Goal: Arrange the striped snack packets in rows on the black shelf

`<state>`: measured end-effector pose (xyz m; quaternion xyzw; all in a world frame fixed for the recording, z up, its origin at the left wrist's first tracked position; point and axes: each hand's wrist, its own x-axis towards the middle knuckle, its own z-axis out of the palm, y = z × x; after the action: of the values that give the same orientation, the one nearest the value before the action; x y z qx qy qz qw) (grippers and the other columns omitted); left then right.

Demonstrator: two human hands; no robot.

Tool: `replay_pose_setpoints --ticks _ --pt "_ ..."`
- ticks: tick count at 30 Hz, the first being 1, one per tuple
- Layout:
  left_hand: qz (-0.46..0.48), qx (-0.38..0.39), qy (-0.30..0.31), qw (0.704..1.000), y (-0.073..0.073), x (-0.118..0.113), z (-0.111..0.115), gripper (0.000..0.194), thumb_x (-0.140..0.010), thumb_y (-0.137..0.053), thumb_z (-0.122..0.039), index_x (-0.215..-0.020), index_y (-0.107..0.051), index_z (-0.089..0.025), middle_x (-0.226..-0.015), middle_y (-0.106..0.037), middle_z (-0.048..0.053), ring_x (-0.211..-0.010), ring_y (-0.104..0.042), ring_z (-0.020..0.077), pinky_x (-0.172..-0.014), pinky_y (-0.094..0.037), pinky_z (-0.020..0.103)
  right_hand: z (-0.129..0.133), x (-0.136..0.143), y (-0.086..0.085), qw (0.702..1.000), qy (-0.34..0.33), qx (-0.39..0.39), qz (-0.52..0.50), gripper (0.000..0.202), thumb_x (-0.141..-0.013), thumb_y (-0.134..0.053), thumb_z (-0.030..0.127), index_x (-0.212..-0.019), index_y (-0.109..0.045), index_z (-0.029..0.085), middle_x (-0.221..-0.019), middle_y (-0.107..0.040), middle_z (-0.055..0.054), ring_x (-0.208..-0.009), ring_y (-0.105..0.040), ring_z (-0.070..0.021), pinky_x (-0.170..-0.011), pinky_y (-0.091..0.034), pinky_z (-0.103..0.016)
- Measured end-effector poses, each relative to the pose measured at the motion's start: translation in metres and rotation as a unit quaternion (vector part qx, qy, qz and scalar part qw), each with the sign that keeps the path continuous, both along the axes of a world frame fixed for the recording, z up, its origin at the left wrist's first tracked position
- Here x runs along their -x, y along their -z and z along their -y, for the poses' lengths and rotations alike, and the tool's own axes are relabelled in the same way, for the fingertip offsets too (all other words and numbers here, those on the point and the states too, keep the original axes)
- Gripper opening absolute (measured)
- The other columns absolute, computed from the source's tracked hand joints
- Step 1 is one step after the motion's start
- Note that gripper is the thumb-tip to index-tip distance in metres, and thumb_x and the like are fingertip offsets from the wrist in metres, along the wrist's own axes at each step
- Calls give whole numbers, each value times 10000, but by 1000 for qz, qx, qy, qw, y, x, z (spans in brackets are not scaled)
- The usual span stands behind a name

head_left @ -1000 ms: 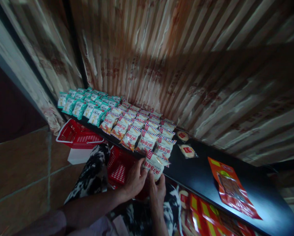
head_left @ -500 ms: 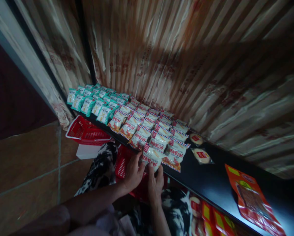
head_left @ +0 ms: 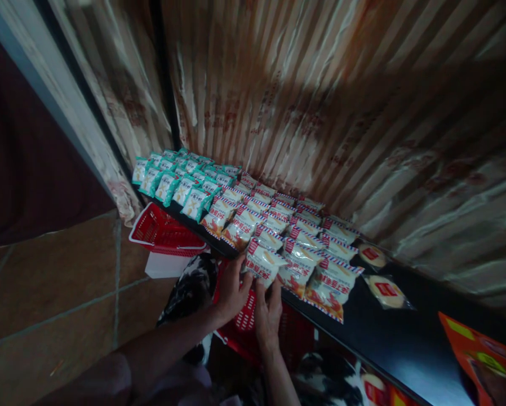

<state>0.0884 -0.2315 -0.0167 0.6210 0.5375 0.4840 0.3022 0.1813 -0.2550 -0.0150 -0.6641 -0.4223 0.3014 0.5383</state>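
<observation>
Between my two hands is a white, red and orange snack bag [head_left: 262, 263] with a striped top edge, at the front of the rows on a black shelf [head_left: 363, 332]. My left hand [head_left: 234, 290] closes on its lower left side. With fingers and thumb, my right hand [head_left: 269, 313] grips the bottom edge. Matching bags stand on either side and behind it, including one [head_left: 297, 265] just right and one [head_left: 244, 224] to the left. Whether its base touches the shelf is hidden by my fingers.
Teal snack bags [head_left: 194, 203] stand in rows at the left. Round packaged items [head_left: 384, 291] and an orange packet [head_left: 481, 355] lie to the right. Below are a red basket [head_left: 164, 231] and another red basket [head_left: 244, 316]. A pleated curtain [head_left: 278, 101] hangs behind.
My view has swung left, so the shelf appears farther right. Along the front row, my hands and the held bag have moved left, away from the large bags on the right.
</observation>
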Motion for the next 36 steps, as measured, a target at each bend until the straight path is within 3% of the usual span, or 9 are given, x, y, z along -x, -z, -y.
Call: replay_pose_setpoints --ticks 13,17,22,27,36 --pt "11 0 -19 1000 3 13 -4 388 -883 -432 -271 -1254 -464 -164 -1237 -568 126 -1154 -524 219 -994 -417 415 -6 19 1 999 18 -5 40 631 -777 -473 579 -1205 -521 117 -1125 -609 -160 -1031 -559 -266 -883 -420 -380" --pt "15 -6 -43 999 4 23 -14 393 -882 -430 -283 -1261 -462 -184 -1220 -572 112 -1147 -528 214 -981 -430 395 -12 32 -3 998 11 -11 55 692 -795 -465 565 -1314 -436 109 -1225 -570 -187 -1083 -559 -279 -897 -427 -401" --pt "11 -20 -82 996 8 41 -31 414 -888 -413 -343 -1260 -468 -171 -1250 -553 118 -1166 -517 218 -981 -431 387 -22 51 -6 995 -54 -36 78 723 -848 -416 501 -1441 -242 125 -1426 -394 -174 -1282 -419 -273 -995 -378 -425" --pt "11 -10 -107 994 7 57 -45 417 -883 -431 -343 -1256 -483 -166 -1233 -572 110 -1145 -528 230 -998 -414 407 -34 64 -5 985 -110 -55 123 716 -876 -401 449 -1472 -142 146 -1488 -291 -163 -1323 -367 -263 -1028 -356 -433" --pt "9 -22 -132 991 14 60 -68 447 -895 -426 -372 -1288 -451 -163 -1296 -537 110 -1208 -489 216 -1037 -381 391 -48 73 10 966 -128 -108 198 608 -929 -301 332 -1476 -107 151 -1519 -216 -150 -1392 -227 -237 -1088 -277 -486"
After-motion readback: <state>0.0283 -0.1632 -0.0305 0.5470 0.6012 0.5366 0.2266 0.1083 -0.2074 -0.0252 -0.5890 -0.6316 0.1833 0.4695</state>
